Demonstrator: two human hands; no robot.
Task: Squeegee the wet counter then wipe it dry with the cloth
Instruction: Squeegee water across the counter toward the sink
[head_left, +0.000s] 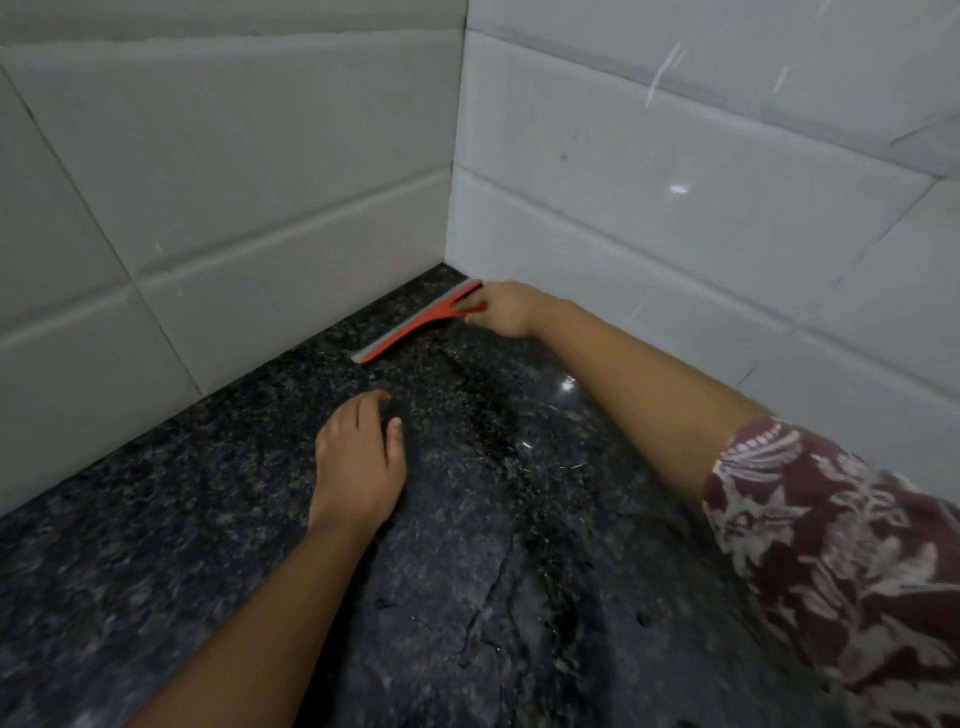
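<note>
Counter (260, 519): dark speckled stone, wet streaks down its middle, set in a corner of white tiles (234, 182).
Squeegee (415, 325): orange, grey blade, lying on the counter at the far corner, near the back wall.
Right hand (506, 309): closed around the squeegee handle; patterned sleeve (831, 545) on that arm.
Left hand (358, 462): open, empty, fingers loosely curled, palm down at the counter's middle.
</note>
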